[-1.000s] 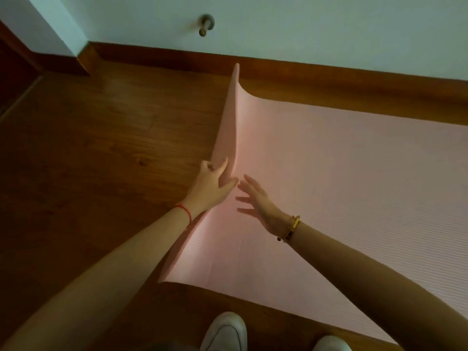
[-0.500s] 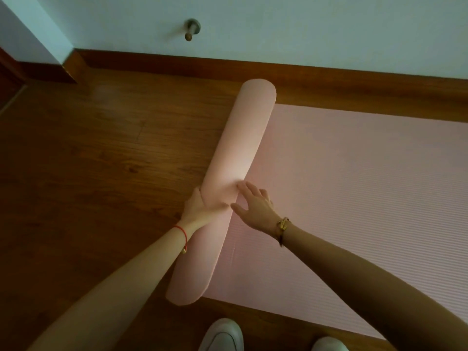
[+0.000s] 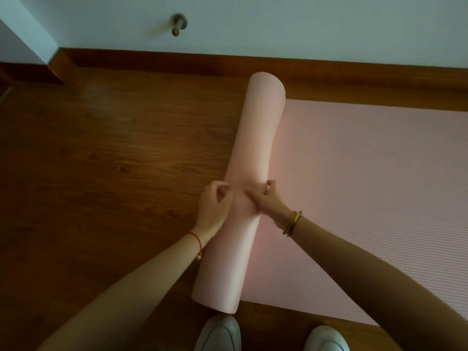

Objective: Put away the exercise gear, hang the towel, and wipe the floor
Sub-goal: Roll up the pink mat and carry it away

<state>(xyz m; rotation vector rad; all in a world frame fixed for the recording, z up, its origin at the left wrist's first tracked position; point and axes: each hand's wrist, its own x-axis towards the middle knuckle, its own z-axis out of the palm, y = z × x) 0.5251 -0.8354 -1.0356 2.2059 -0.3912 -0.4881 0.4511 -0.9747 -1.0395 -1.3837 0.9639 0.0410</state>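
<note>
The pink yoga mat is lying half-rolled on the wooden floor, its flat part spreading right. The left hand and right hand are gripping the roll with curled fingers. The far end is nearing the skirting board, and bare floor is lying open on the left.

The only camera sits on my head, facing forward and steeply down at the wooden floor. It is close: my left hand and right hand on the mat fill the middle, my shoes the bottom edge, the wall the top.
</note>
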